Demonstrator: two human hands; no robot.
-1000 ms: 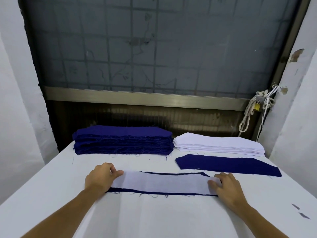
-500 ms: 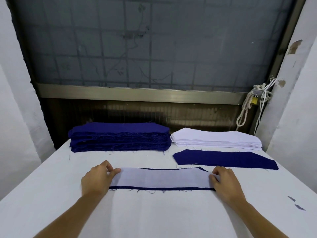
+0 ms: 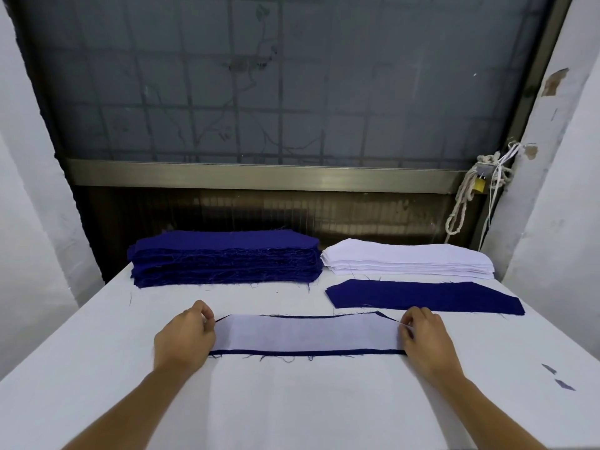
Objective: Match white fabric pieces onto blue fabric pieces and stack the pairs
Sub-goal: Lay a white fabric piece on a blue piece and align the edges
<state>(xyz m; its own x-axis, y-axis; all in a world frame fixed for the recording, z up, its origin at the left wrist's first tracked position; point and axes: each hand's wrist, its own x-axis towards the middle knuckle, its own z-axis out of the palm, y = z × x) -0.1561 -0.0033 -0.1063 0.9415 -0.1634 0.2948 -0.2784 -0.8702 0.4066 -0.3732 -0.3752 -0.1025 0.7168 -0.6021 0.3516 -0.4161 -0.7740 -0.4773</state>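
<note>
you face a white cloth-covered table [image 3: 97, 368], whitewashed walls [image 3: 558, 196] either side, a dusty grey gridded window [image 3: 279, 79] ahead, a knotted white rope [image 3: 461, 203] hanging at its right.

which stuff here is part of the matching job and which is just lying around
Job: white piece on a blue piece, held by left hand and right hand; blue stack; white stack; single blue piece.

Lying about: rope, padlock, fabric scraps.

The light is soft and even, with only faint shadows under the arms. The picture is sharp in the middle; walls at 3 and 9 o'clock bend outward, slightly blurry
</note>
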